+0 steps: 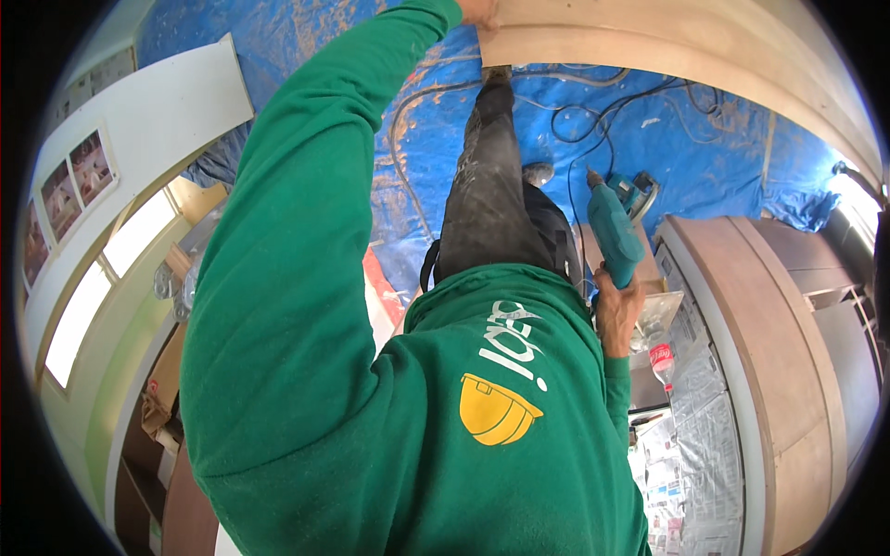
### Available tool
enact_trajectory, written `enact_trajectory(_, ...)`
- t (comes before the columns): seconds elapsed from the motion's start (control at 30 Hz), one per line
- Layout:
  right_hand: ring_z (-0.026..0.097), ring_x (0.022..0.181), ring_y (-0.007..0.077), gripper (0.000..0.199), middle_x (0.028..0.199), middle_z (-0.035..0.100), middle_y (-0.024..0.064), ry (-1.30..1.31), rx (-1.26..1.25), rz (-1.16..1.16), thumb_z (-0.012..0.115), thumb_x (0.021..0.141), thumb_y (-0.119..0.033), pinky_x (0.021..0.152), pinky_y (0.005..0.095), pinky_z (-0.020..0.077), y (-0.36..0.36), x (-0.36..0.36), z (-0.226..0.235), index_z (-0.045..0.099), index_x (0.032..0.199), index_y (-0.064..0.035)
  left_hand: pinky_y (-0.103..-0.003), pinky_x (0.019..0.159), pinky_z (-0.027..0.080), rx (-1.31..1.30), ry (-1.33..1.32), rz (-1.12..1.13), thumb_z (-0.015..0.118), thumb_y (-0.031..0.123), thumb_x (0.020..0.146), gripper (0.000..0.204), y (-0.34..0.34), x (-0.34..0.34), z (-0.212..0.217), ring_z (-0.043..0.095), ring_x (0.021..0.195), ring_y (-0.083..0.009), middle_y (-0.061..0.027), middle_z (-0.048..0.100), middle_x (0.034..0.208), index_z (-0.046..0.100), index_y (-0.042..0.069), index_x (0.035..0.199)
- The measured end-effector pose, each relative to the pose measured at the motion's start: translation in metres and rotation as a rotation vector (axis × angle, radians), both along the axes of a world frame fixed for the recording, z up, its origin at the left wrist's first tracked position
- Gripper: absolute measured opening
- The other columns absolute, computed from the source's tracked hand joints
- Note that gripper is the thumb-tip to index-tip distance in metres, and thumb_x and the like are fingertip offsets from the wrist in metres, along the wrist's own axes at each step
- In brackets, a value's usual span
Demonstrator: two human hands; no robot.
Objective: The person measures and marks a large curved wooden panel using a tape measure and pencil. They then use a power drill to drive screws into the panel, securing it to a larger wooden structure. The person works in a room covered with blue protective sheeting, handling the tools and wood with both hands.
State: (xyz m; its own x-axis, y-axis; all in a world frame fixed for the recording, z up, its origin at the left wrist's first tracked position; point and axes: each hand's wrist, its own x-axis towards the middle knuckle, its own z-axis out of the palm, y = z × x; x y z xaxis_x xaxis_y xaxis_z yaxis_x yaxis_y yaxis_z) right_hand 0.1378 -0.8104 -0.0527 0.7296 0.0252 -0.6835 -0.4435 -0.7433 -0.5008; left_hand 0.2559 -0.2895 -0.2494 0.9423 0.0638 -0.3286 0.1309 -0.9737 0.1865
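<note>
My right hand (619, 313) is wrapped round the rear grip of a teal power drill (614, 232), low at my right side. The drill's chuck points away from me, toward the floor. My left arm stretches far forward in a green sleeve. At the top edge of the picture, my left hand (478, 11) grips the left end of a long pale wooden panel (593, 39); part of that hand is cut off. Behind the drill a second teal power tool (640, 193) shows, partly covered by it.
A wrinkled blue tarp (681, 153) covers the floor, with dark cables (593, 120) looped across it. At right stand a wooden cabinet (769, 371) and a clear bottle with a red label (662, 363). A white board with photos (148, 120) is at left.
</note>
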Motion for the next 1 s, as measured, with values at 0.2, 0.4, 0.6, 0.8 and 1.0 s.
enact_trajectory(0.2, 0.065, 0.081, 0.0171, 0.037, 0.088, 0.074, 0.0100, 0.011, -0.037, 0.040, 0.076, 0.089, -0.024, 0.077, 0.0352, 0.0527, 0.000, 0.000, 0.003, 0.075, 0.112, 0.0045, -0.049, 0.093, 0.062, -0.013, -0.017, 0.065, 0.101, 0.042, 0.062, 0.059, 0.000, -0.001, -0.006, 0.070, 0.111, -0.0442, -0.0307, 0.068, 0.119, 0.082, -0.002, 0.097)
enact_trajectory(0.4, 0.065, 0.080, 0.0177, 0.036, 0.087, 0.074, 0.0108, -0.009, -0.031, 0.039, 0.076, 0.089, -0.023, 0.078, 0.0364, 0.0529, -0.002, -0.002, 0.003, 0.074, 0.114, 0.0039, -0.050, 0.094, 0.061, 0.030, -0.071, -0.116, 0.099, 0.048, 0.063, 0.057, 0.008, -0.002, -0.011, 0.067, 0.114, -0.0439, -0.0269, 0.075, 0.104, 0.084, 0.001, 0.092)
enact_trajectory(0.6, 0.064, 0.081, 0.0164, 0.037, 0.091, 0.073, 0.0082, -0.013, 0.007, 0.005, 0.078, 0.088, -0.025, 0.076, 0.0332, 0.0510, -0.003, -0.001, 0.001, 0.075, 0.108, 0.0054, -0.049, 0.095, 0.061, 0.115, -0.016, -0.179, 0.097, 0.051, 0.064, 0.055, 0.007, 0.002, -0.009, 0.067, 0.115, -0.0427, -0.0249, 0.077, 0.099, 0.085, 0.003, 0.086)
enact_trajectory(0.8, 0.065, 0.079, 0.0169, 0.038, 0.091, 0.074, 0.0091, -0.039, 0.015, 0.014, 0.077, 0.088, -0.025, 0.074, 0.0335, 0.0511, -0.008, 0.001, -0.002, 0.075, 0.110, 0.0059, -0.048, 0.096, 0.062, 0.107, 0.014, -0.138, 0.097, 0.051, 0.062, 0.055, 0.007, 0.002, -0.011, 0.068, 0.115, -0.0425, -0.0281, 0.076, 0.104, 0.085, 0.003, 0.088)
enact_trajectory(1.0, 0.066, 0.078, 0.0179, 0.041, 0.090, 0.075, 0.0106, -0.012, -0.001, 0.026, 0.076, 0.087, -0.027, 0.072, 0.0333, 0.0515, -0.006, 0.005, 0.003, 0.075, 0.110, 0.0067, -0.049, 0.096, 0.062, 0.038, 0.062, 0.001, 0.100, 0.047, 0.062, 0.059, 0.003, 0.000, 0.004, 0.069, 0.114, -0.0449, -0.0316, 0.068, 0.123, 0.084, 0.001, 0.094)
